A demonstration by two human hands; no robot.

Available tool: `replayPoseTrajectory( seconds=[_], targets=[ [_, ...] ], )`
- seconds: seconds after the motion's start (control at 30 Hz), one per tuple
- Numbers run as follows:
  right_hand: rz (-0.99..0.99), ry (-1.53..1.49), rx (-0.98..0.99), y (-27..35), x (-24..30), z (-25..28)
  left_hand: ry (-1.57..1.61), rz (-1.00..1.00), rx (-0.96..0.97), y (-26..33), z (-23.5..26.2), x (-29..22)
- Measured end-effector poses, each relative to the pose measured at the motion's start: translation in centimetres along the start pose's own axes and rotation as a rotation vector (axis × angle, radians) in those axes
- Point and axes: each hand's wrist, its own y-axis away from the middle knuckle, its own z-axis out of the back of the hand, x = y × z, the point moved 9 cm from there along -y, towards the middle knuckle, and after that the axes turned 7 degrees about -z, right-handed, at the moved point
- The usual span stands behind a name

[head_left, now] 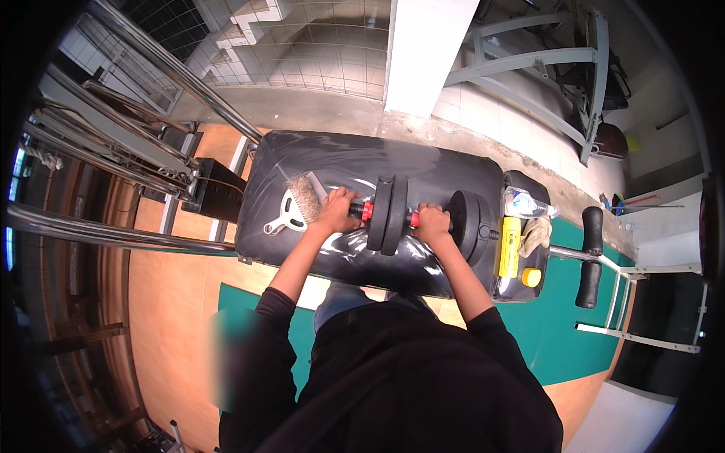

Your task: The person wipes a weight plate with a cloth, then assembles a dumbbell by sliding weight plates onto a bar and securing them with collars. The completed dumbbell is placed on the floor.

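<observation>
Fingers of both hands [337, 209] [433, 223] closed around dumbbell [419, 217] bar near padded bench's [317, 162] front edge

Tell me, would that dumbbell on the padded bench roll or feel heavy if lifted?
The dumbbell probably feels heavy for its size: thick black plates crowd the bar. Round plates could roll on the glossy bench. Left hand and right hand both grip it, suggesting real weight.
</observation>
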Motion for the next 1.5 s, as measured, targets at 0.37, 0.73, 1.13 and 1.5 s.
replayPoseTrajectory(
  seconds=[0.37,0.73,1.13,1.5],
  targets=[
    [0.078,-0.117,-0.076,-0.9,-0.1,-0.7,0.383,-0.316,0.148,-2.7,-1.0,-0.1],
    [0.003,-0.076,0.031,-1.6,-0.2,-1.7,0.434,-0.156,0.544,-5.5,-6.1,0.8],
    [-0.01,-0.052,0.131,-2.0,-0.6,-3.1,0.168,-0.092,0.502,-4.7,-4.4,0.3],
    [-0.031,-0.048,0.175,-1.3,-0.3,-2.5,0.107,-0.12,0.511,-3.8,-4.4,0.0]
  ],
)
